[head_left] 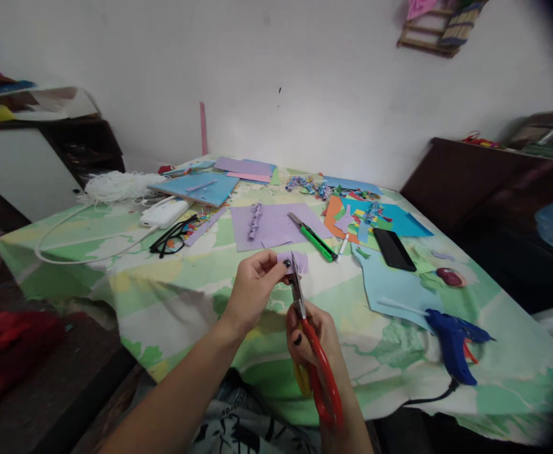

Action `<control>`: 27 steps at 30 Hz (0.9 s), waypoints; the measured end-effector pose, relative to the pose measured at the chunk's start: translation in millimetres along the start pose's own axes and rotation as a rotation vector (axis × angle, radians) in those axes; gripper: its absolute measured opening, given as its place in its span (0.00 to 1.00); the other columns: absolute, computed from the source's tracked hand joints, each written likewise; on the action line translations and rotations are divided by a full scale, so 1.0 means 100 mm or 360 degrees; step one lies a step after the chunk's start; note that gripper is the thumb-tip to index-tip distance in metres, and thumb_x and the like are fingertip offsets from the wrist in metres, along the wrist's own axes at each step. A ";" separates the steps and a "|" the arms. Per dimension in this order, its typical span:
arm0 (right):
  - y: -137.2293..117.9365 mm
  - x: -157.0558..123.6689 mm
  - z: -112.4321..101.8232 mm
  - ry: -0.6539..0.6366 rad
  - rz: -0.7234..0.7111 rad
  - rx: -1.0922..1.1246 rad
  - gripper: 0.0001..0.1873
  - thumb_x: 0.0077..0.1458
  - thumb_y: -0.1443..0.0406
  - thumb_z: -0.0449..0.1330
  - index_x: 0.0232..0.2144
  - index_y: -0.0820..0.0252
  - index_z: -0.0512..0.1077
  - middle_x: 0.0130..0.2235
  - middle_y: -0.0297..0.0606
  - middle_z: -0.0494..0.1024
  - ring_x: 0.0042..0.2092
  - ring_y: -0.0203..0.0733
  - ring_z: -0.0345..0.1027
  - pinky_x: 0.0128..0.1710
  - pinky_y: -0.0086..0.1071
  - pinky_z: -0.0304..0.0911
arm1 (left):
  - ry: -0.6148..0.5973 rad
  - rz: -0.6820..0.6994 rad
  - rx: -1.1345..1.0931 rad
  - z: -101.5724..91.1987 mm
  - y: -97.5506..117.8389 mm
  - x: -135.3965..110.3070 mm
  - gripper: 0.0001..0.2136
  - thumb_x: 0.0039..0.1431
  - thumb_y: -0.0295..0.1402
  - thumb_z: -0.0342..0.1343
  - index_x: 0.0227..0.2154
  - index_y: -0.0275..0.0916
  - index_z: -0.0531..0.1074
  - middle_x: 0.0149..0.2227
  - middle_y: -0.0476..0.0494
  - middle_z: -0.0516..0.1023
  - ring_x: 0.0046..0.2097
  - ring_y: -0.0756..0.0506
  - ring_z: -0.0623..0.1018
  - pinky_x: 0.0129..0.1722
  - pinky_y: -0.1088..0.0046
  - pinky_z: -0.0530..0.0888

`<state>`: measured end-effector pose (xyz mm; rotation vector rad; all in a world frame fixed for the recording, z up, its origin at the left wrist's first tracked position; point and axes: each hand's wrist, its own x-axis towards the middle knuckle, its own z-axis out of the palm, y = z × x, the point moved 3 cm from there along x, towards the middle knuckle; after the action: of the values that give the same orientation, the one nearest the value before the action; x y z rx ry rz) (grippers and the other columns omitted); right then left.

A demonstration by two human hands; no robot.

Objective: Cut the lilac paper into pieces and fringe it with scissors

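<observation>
Pinched between the thumb and fingers of my left hand (pixel 255 284) is a small piece of purple paper (pixel 299 262), held above the table's near edge. My right hand (pixel 316 337) grips a pair of scissors (pixel 326 372) with red and yellow handles. Their blades point up and away from me and lie across the purple paper, close to my left fingertips. Just beyond my hands, a larger purple sheet (pixel 238 221) lies flat. On it rest a curled purple paper strip (pixel 255 222) and a green utility knife (pixel 316 243).
Left are black eyeglasses (pixel 172 238), a white power strip (pixel 165 213) and a heap of white yarn (pixel 120 187). Right are a black phone (pixel 393 249), a light blue sheet (pixel 384 284) and a blue glue gun (pixel 456 343), its cord over the front edge. Colored paper scraps (pixel 347 217) lie behind.
</observation>
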<state>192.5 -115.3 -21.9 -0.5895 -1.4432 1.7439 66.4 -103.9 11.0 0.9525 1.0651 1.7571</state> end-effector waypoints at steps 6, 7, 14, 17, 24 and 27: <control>0.01 0.00 0.01 0.0020 -0.0012 -0.0029 0.24 0.42 0.48 0.66 0.23 0.58 0.60 0.20 0.25 0.56 0.19 0.27 0.42 0.16 0.24 0.40 | 0.0018 -0.0024 -0.0066 0.01 0.01 0.00 0.06 0.49 0.30 0.60 0.22 0.35 0.71 0.23 0.51 0.72 0.29 0.50 0.76 0.33 0.73 0.73; 0.01 0.00 0.01 0.0015 -0.0009 -0.0034 0.24 0.42 0.48 0.66 0.24 0.58 0.60 0.20 0.24 0.56 0.19 0.27 0.42 0.16 0.24 0.40 | 0.0021 -0.0026 -0.0081 0.01 0.01 0.00 0.06 0.49 0.30 0.61 0.21 0.35 0.70 0.23 0.51 0.71 0.28 0.50 0.76 0.33 0.73 0.73; -0.01 0.01 0.02 0.0005 -0.0006 -0.0013 0.25 0.41 0.49 0.67 0.23 0.58 0.60 0.19 0.24 0.56 0.19 0.27 0.43 0.16 0.24 0.40 | 0.0010 -0.0033 -0.0132 0.02 0.02 0.01 0.06 0.49 0.28 0.60 0.21 0.35 0.69 0.23 0.52 0.70 0.28 0.51 0.76 0.33 0.74 0.73; 0.00 0.01 0.02 -0.0004 0.0002 0.0013 0.24 0.42 0.49 0.67 0.24 0.58 0.60 0.19 0.24 0.56 0.19 0.27 0.42 0.16 0.24 0.40 | 0.0007 -0.0033 -0.0125 0.02 0.03 0.01 0.06 0.49 0.28 0.60 0.21 0.35 0.70 0.23 0.52 0.71 0.28 0.51 0.76 0.33 0.74 0.73; 0.03 0.01 0.00 -0.0016 -0.0007 -0.0019 0.24 0.42 0.48 0.66 0.24 0.58 0.61 0.20 0.24 0.55 0.19 0.27 0.43 0.16 0.25 0.40 | -0.0005 -0.0025 -0.0114 0.02 0.04 0.00 0.06 0.50 0.28 0.59 0.21 0.35 0.69 0.23 0.52 0.70 0.29 0.51 0.76 0.33 0.74 0.72; 0.06 0.02 -0.02 -0.0016 -0.0037 -0.0049 0.25 0.43 0.46 0.65 0.25 0.59 0.61 0.22 0.26 0.57 0.20 0.28 0.45 0.17 0.25 0.42 | -0.0012 -0.0029 -0.0077 0.02 0.02 0.00 0.07 0.50 0.28 0.59 0.20 0.36 0.68 0.22 0.52 0.69 0.28 0.50 0.75 0.32 0.74 0.71</control>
<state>191.3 -112.6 -28.2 -0.5786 -1.4808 1.7114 67.6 -103.6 13.8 0.9167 1.0190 1.7553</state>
